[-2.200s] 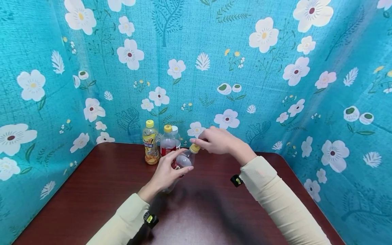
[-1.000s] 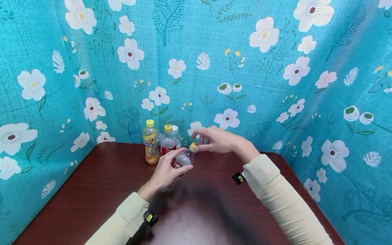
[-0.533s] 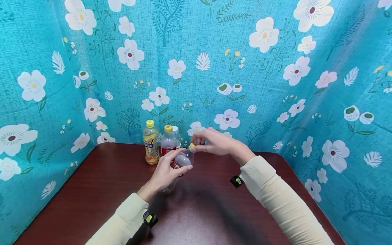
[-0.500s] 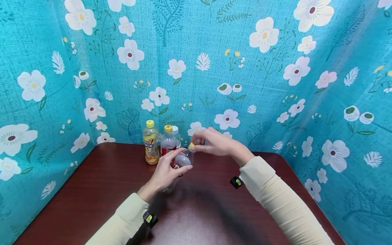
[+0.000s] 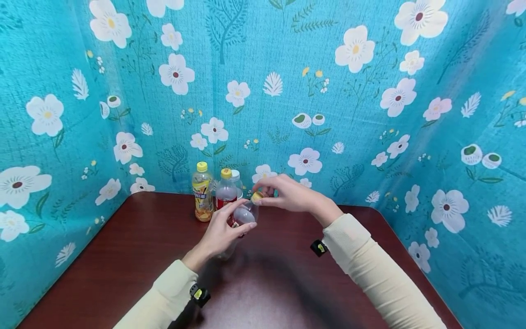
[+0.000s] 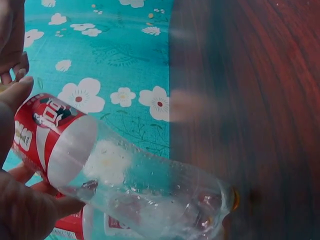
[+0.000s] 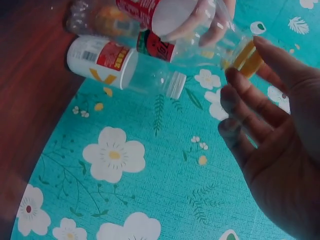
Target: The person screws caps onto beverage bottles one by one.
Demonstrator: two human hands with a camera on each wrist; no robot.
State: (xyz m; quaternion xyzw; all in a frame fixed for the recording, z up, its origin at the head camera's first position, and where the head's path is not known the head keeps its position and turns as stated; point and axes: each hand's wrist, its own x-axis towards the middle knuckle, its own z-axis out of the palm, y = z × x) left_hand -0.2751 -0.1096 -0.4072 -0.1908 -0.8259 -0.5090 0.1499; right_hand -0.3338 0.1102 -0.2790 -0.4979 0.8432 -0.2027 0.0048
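My left hand (image 5: 219, 232) grips a clear plastic bottle (image 5: 245, 213) round its red label (image 6: 42, 137). The bottle is tilted, its neck up and to the right in the head view. Its clear lower part shows in the left wrist view; whether its base touches the table cannot be told. At the neck, my right hand (image 5: 289, 194) pinches the yellow cap (image 7: 248, 59) between thumb and forefinger. Its other fingers are spread beside the cap in the right wrist view. The cap sits at the bottle's mouth.
Behind the left hand stand a yellow-labelled tea bottle (image 5: 202, 196), a red-labelled bottle with a yellow cap (image 5: 226, 173), and a white-capped bottle (image 5: 235, 176). A floral cloth (image 5: 263, 114) hangs around the dark red table (image 5: 156, 242).
My right hand's fingers opened off the cap about a second ago, then closed on it again. The left hand and the bottle have barely moved.
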